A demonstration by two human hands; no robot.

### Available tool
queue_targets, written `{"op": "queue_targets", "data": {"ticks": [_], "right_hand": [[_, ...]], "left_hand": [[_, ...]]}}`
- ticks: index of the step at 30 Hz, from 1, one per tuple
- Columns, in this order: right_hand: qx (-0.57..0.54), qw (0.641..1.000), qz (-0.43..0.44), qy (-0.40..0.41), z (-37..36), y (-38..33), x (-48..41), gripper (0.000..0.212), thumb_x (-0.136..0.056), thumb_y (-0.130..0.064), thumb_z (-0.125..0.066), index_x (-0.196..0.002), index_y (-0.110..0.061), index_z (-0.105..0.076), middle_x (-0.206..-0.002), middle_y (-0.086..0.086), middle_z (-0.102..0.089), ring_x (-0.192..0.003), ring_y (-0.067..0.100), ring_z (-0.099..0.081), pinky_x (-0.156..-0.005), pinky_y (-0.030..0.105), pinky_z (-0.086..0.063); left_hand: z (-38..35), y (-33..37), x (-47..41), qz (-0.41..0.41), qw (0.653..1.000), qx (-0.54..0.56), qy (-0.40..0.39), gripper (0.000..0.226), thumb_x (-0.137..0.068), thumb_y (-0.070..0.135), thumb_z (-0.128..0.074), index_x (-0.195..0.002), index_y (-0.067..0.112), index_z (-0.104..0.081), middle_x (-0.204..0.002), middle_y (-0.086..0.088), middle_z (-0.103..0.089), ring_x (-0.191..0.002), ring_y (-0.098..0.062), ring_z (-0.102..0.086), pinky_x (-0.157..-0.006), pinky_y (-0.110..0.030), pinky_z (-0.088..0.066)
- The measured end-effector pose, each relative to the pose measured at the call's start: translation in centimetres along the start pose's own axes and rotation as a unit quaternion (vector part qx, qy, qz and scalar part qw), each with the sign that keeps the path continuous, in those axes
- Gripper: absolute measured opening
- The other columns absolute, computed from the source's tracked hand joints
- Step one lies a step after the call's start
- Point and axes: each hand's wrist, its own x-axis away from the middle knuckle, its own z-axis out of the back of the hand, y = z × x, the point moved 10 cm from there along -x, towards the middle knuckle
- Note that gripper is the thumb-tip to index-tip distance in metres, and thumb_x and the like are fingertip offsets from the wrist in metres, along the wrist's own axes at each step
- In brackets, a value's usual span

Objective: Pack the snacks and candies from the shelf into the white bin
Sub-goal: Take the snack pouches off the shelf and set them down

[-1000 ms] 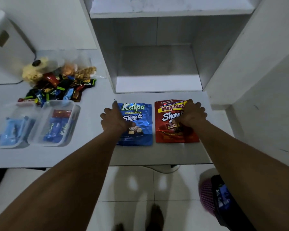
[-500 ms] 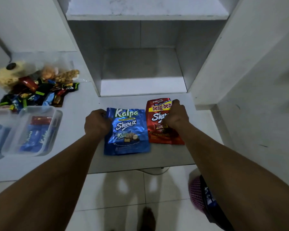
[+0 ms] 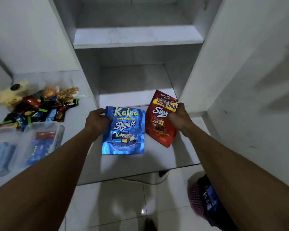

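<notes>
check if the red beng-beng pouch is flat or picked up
Picked up: the right hand grips the red beng-beng pouch by its edge, tilted. Whether its bottom corner touches the counter: cannot tell.

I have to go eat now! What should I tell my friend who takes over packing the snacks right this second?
Left hand grips the blue Kalpa pouch by its upper left edge.
Right hand grips the red beng-beng pouch by its right edge, and the pouch is tilted.
Both pouches are over the counter, in front of the shelf opening.
Done: the clear tubs at left already hold some blue packs.
Left: pack both pouches, then the loose candy pile behind the tubs.
</notes>
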Motion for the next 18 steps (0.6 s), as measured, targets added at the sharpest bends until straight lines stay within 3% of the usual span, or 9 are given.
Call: {"op": "queue_targets", "data": {"ticks": [3,6,8,10,14,18], "right_hand": [[-0.019,1.0,0.021,0.007,0.9,-1.9,2.1,0.046,-0.084,-0.005,-0.062,-0.123,-0.022,-0.044,-0.098,-0.004,-0.068,-0.091,0.018,-0.07,-0.082,0.038,-0.058],[-0.024,0.999,0.036,0.025,2.3,-2.6,4.1,0.047,-0.076,-0.008,-0.073,-0.111,-0.027,-0.049,-0.095,0.002,-0.072,-0.089,0.025,-0.072,-0.086,0.049,-0.058],[-0.02,0.998,0.045,0.05,4.0,-2.7,5.2,0.044,-0.063,-0.015,-0.08,-0.094,-0.033,-0.053,-0.094,0.006,-0.074,-0.09,0.03,-0.072,-0.086,0.053,-0.057],[-0.011,0.996,0.055,0.074,5.9,-3.5,6.7,0.037,-0.068,-0.016,-0.082,-0.09,-0.028,-0.055,-0.093,0.004,-0.074,-0.09,0.03,-0.072,-0.085,0.053,-0.057],[-0.012,0.988,0.066,0.141,10.2,-5.1,10.2,0.016,-0.087,-0.018,-0.066,-0.102,-0.023,-0.061,-0.098,-0.003,-0.073,-0.092,0.021,-0.071,-0.089,0.046,-0.056],[0.016,0.981,0.053,0.185,14.6,-5.2,13.5,0.017,-0.083,-0.014,-0.066,-0.098,-0.02,-0.061,-0.094,0.0,-0.073,-0.089,0.023,-0.071,-0.084,0.043,-0.057]], "left_hand": [[0.1,1.5,0.4,-0.023,1.0,0.008,-0.018,0.013,-0.069,0.017,-0.069,-0.079,0.024,-0.072,-0.094,-0.012,-0.076,-0.09,-0.036,-0.072,-0.086,-0.054,-0.058],[0.1,3.5,1.2,-0.053,0.998,0.004,-0.042,0.011,-0.072,0.018,-0.069,-0.083,0.022,-0.071,-0.092,-0.01,-0.075,-0.09,-0.035,-0.071,-0.087,-0.054,-0.058],[-0.3,5.5,2.1,-0.079,0.995,0.012,-0.06,0.011,-0.08,0.014,-0.072,-0.09,0.018,-0.071,-0.097,-0.012,-0.075,-0.087,-0.031,-0.071,-0.085,-0.045,-0.058],[-0.8,7.5,2.9,-0.102,0.991,0.019,-0.079,0.014,-0.086,0.011,-0.071,-0.098,0.018,-0.07,-0.102,-0.012,-0.074,-0.081,-0.023,-0.068,-0.081,-0.035,-0.055],[-2.0,12.3,4.9,-0.162,0.979,0.026,-0.119,0.023,-0.085,0.005,-0.069,-0.103,0.019,-0.066,-0.102,-0.011,-0.073,-0.091,-0.029,-0.069,-0.091,-0.047,-0.056],[-4.4,17.0,7.7,-0.199,0.967,0.022,-0.156,0.032,-0.088,-0.008,-0.059,-0.1,0.021,-0.064,-0.1,-0.011,-0.071,-0.091,-0.03,-0.068,-0.087,-0.051,-0.058]]}}
